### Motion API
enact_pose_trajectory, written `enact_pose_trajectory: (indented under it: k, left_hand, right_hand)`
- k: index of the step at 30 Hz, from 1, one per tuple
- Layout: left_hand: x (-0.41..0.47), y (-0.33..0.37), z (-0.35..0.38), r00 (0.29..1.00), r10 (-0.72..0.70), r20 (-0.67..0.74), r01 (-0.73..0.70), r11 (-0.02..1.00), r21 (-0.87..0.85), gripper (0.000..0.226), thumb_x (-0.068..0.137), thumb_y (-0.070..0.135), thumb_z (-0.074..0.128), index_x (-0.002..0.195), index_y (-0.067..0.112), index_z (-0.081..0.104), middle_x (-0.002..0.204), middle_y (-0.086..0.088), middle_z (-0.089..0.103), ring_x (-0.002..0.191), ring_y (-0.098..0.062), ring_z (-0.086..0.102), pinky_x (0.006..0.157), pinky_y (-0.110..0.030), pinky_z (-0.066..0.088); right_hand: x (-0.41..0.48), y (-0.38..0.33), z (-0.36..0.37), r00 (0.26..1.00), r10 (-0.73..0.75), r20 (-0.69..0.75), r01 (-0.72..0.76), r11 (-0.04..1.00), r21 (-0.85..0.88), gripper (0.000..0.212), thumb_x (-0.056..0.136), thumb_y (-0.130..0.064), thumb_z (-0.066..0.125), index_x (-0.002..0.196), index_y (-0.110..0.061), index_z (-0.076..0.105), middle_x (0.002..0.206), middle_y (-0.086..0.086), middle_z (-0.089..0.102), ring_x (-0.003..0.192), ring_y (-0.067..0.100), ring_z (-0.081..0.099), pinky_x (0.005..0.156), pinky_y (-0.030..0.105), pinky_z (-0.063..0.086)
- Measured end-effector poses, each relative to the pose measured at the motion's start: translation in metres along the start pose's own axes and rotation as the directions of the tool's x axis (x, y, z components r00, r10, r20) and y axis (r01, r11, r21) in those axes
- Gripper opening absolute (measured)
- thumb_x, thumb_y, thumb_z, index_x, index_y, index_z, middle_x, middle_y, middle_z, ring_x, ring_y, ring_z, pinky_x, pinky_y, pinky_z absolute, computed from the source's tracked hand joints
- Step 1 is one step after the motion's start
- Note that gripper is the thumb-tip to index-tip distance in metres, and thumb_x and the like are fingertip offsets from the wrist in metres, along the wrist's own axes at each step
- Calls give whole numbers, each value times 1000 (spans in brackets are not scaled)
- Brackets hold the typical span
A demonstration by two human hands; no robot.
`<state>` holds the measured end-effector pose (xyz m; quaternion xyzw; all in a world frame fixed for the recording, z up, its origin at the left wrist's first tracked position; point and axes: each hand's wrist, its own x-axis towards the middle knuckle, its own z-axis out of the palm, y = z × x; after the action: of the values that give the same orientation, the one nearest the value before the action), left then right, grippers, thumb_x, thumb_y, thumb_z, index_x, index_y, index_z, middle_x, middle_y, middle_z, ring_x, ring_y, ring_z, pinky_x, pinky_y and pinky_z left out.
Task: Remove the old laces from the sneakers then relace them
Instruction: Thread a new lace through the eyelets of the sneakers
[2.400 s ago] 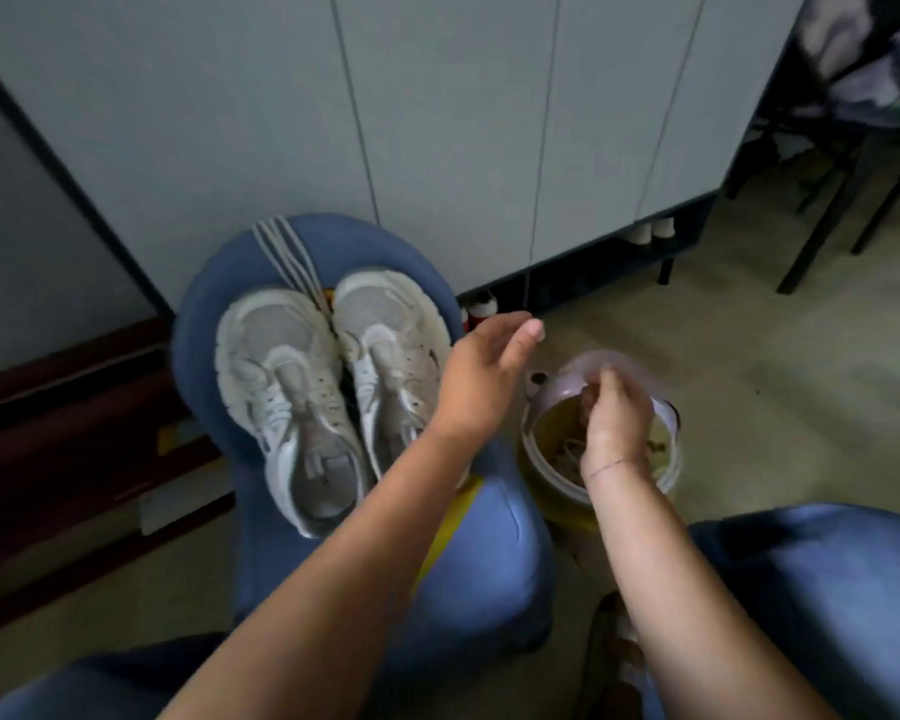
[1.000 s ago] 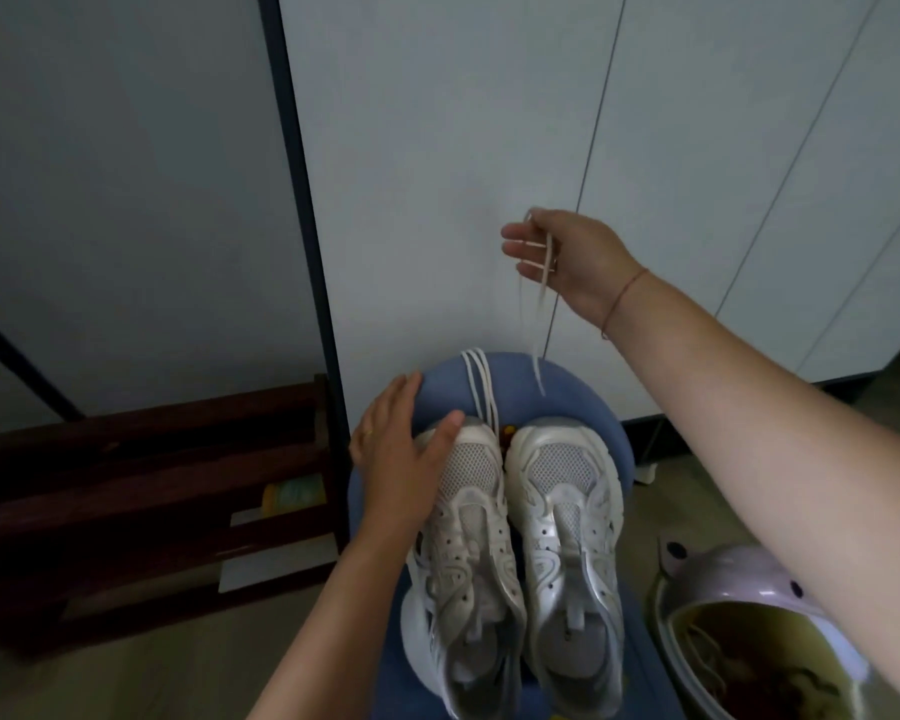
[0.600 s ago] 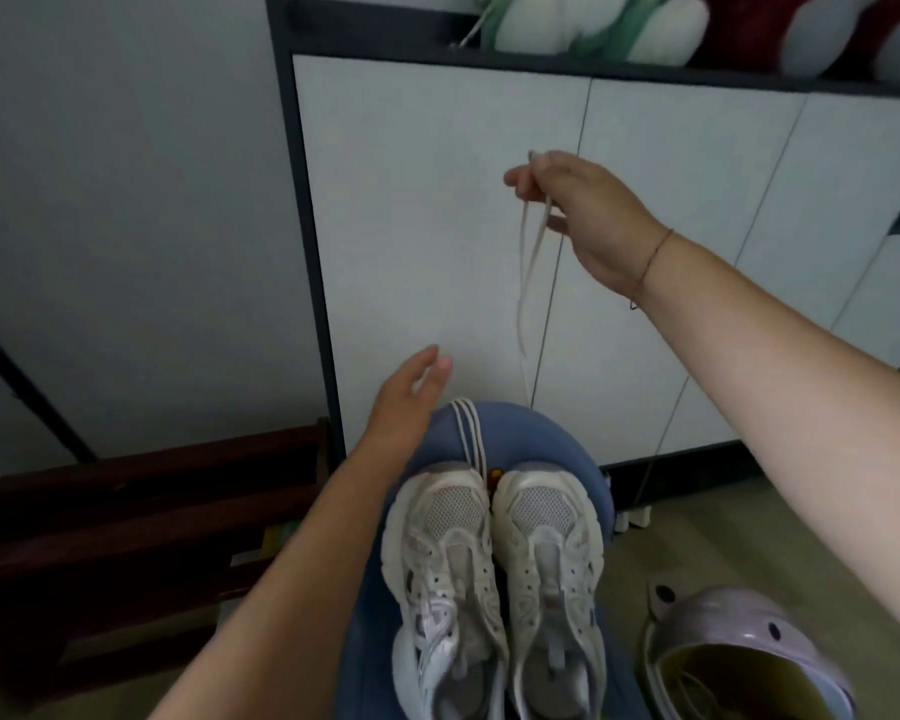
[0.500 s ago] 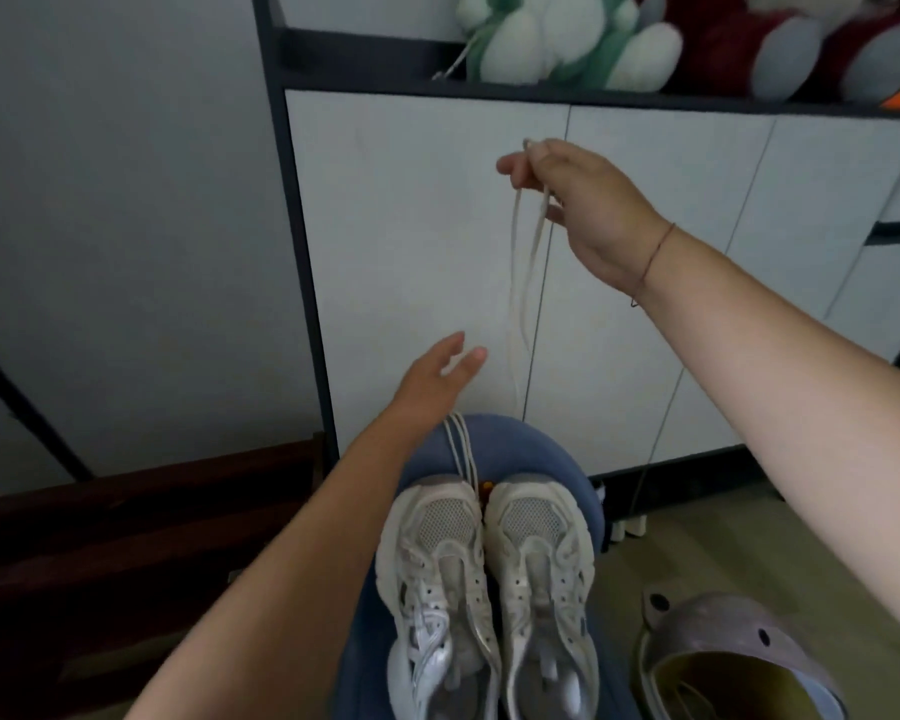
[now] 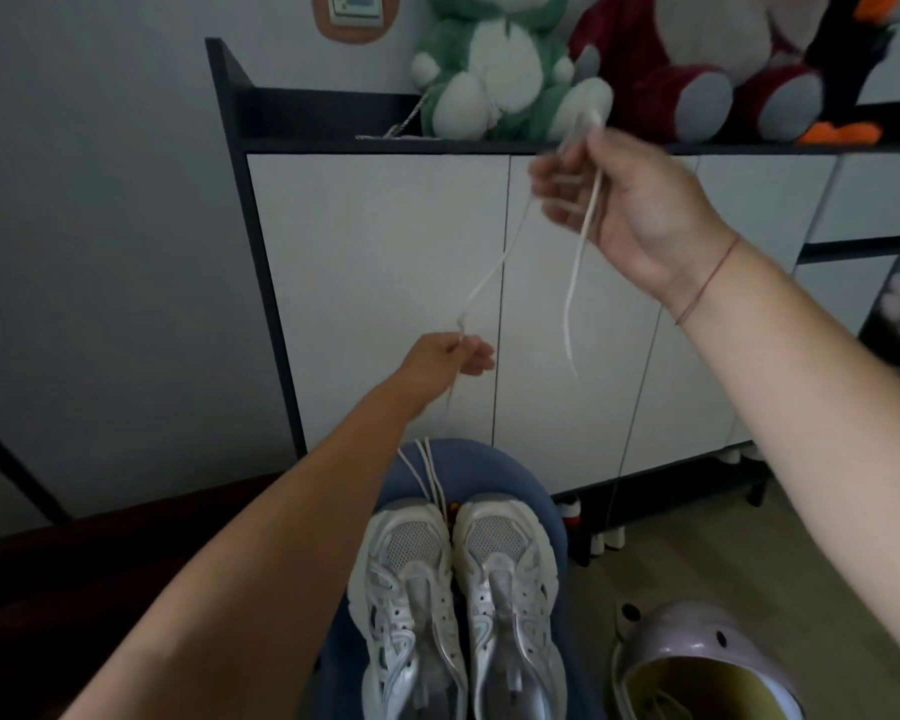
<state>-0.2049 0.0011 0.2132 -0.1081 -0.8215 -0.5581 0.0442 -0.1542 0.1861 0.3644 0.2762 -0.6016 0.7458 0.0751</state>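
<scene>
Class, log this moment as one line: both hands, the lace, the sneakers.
right hand: holds lace raised | left hand: pinches lace lower down | sneakers: side by side on blue stool

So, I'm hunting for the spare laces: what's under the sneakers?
The sneakers sit on a blue seat. Loose laces lie on it past the toes, their near ends hidden between the shoes. Anything beneath the soles is covered.

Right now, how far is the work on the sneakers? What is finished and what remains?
Done: both sneakers on the blue seat show bare eyelets, so the old laces look removed. In hand: the right hand holds one lace up, and the left hand pinches its lower part. Behind the toes lie spare laces. Left: threading both shoes; no eyelet is threaded yet.
</scene>
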Motion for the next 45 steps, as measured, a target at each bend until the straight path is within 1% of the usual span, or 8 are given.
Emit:
enact_pose_trajectory:
  k: [4,9,13,18,24,29,37,45]
  left_hand:
    - [10,34,-15,997,55,-50,-58,997,-50,27,103,26,47,102,11,70,97,-8,75,84,-14,69,76,-27,47]
    - [11,71,-22,992,116,-47,-119,990,-74,32,105,26,44,110,4,67,100,-10,72,86,-15,69,82,-27,51]
    - [9,83,-19,992,119,-40,-123,985,-117,34,105,24,43,113,-1,66,99,-11,73,80,-13,68,68,-15,53]
    - [7,85,-14,993,120,-4,-120,988,-102,32,105,27,42,108,10,69,98,-2,75,89,-12,70,91,-29,51]
    - [10,56,-20,998,59,-28,-61,993,-98,32,104,24,46,115,3,66,107,-11,72,86,-12,67,69,-12,51]
    - [-2,-5,-23,999,-36,15,35,997,63,29,101,22,55,113,-1,68,106,-9,67,95,-14,59,82,-22,45]
    - [-25,-81,-14,990,-118,80,105,984,143,26,92,20,67,112,4,70,110,-8,70,101,-18,62,92,-30,47]
    - [-29,-95,-5,986,-125,110,100,974,205,33,99,22,58,127,6,63,128,-8,63,116,-16,58,95,-18,40]
  right_hand:
    - [-26,55,-1,950,312,-16,-312,948,-53,32,101,-16,37,77,-9,55,72,9,61,53,13,58,57,28,51]
    - [-43,129,7,882,468,-63,-471,860,-196,7,91,-7,58,91,-10,52,67,5,47,43,5,37,38,16,27]
    - [-46,162,23,830,548,-102,-554,791,-259,53,82,-20,74,124,-14,42,79,7,55,57,10,42,48,21,34]
    - [-46,183,39,865,497,-63,-477,779,-406,32,90,-24,64,115,-4,63,74,1,57,58,8,45,52,16,38]
    - [-49,193,33,866,494,-74,-498,844,-200,33,102,-23,42,85,-8,66,64,1,51,48,7,39,43,15,31]
    - [-41,185,24,868,478,-135,-491,866,-90,34,102,-27,41,76,-13,58,61,1,46,47,8,38,42,17,28]
    - [-19,157,13,904,374,-207,-350,926,144,37,104,-27,35,79,-9,57,57,1,46,42,7,43,43,17,38]
    - [16,100,9,955,216,-203,-167,958,234,37,104,-27,33,82,-9,56,47,-4,50,42,7,46,45,18,42]
